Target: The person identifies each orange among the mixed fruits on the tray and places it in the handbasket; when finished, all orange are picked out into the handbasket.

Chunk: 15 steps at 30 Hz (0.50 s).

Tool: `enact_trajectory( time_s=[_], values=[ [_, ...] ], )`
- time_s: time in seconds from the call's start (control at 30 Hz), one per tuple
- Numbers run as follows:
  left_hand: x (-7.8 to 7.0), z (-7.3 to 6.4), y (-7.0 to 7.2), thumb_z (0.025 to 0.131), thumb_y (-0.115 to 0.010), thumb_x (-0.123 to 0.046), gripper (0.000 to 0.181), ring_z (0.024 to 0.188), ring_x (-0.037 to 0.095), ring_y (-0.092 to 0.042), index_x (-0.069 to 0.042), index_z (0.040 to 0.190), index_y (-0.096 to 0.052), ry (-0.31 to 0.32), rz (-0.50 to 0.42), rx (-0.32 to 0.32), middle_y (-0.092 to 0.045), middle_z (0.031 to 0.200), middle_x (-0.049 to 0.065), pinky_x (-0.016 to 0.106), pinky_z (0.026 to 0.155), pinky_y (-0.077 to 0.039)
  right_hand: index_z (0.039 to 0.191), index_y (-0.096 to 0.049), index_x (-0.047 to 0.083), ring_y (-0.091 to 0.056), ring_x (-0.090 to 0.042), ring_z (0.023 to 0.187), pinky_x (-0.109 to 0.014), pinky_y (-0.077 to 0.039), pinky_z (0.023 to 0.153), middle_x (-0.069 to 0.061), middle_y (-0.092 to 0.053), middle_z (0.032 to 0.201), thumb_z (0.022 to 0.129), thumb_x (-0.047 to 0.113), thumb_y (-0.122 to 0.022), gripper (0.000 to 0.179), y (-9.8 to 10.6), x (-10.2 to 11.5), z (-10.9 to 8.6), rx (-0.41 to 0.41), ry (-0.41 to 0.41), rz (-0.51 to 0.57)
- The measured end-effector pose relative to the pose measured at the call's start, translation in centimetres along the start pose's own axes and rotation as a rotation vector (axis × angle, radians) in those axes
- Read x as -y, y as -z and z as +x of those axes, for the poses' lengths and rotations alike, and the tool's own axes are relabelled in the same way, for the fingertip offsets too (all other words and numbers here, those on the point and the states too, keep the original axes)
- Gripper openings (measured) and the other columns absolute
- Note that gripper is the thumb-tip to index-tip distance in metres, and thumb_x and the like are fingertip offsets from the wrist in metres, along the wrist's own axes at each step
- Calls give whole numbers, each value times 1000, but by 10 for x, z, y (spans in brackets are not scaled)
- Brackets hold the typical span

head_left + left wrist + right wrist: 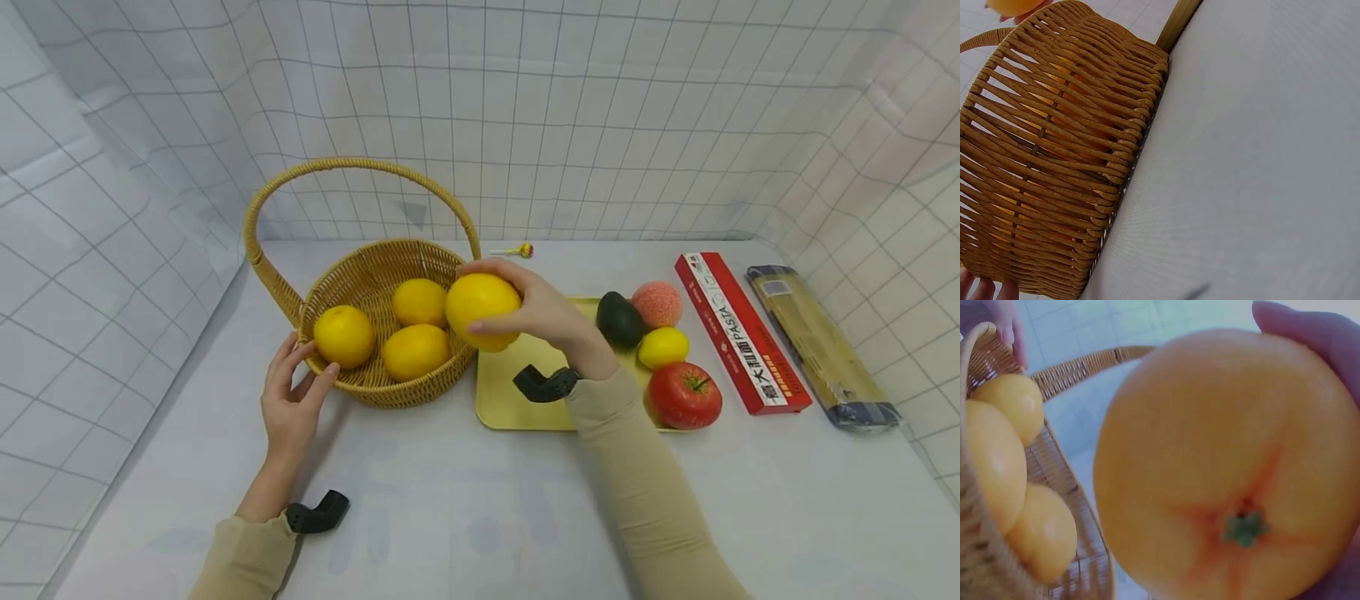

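Observation:
In the head view my right hand [555, 317] grips a yellow-orange orange [482, 308] over the right rim of a wicker basket [408, 398]. The right wrist view shows its green stem end [1242, 528] close up. Three more oranges lie in the basket: one at the left [343, 336], one at the back [419, 302], one in front [416, 352]. My left hand [291, 408] holds the basket's left rim, fingers and thumb about it. Left fingertips [985, 289] show against the weave in the left wrist view.
A yellow tray [517, 400] stands right of the basket, with an avocado [619, 320], a pink round fruit [657, 304], a lemon [663, 347] and a red apple [684, 395]. Farther right lie a red pasta box [742, 333] and a pasta packet [821, 346]. A lollipop [525, 250] lies behind.

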<state>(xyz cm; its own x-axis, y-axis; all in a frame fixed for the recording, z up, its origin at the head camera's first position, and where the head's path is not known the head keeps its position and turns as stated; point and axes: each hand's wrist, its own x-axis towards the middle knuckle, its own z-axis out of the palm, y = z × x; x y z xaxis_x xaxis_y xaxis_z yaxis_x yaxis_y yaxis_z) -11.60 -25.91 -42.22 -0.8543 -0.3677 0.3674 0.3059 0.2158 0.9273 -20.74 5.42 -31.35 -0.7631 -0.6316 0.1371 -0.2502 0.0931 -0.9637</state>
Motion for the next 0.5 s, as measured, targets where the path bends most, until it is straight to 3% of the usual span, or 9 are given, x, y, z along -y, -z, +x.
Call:
enact_trajectory(
  time_s=[0.17, 0.37, 0.5],
  values=[
    [1, 1, 0, 84, -64, 6, 39, 133, 27, -34, 12, 121, -54, 16, -14, 8, -35, 145, 10, 11, 90, -43, 132, -51, 21, -55, -21, 101, -37, -51, 84, 7, -46, 135, 74, 23, -79, 64, -24, 11, 40, 18, 43, -53],
    [0, 1, 1, 83, -64, 6, 40, 133, 27, -33, 12, 121, -54, 20, -10, 8, -34, 145, 10, 11, 90, -42, 132, -50, 23, -54, -18, 99, -30, -51, 80, 4, -49, 127, 74, 30, -79, 65, -45, 7, 84, 31, -10, -173],
    [-1, 0, 2, 84, -63, 6, 39, 133, 26, -33, 12, 121, -54, 17, -14, 9, -35, 145, 9, 12, 91, -42, 133, -48, 20, -54, -18, 98, -28, -51, 78, 0, -49, 126, 74, 30, -78, 66, -54, 0, 103, 69, -52, -235]
  ],
)
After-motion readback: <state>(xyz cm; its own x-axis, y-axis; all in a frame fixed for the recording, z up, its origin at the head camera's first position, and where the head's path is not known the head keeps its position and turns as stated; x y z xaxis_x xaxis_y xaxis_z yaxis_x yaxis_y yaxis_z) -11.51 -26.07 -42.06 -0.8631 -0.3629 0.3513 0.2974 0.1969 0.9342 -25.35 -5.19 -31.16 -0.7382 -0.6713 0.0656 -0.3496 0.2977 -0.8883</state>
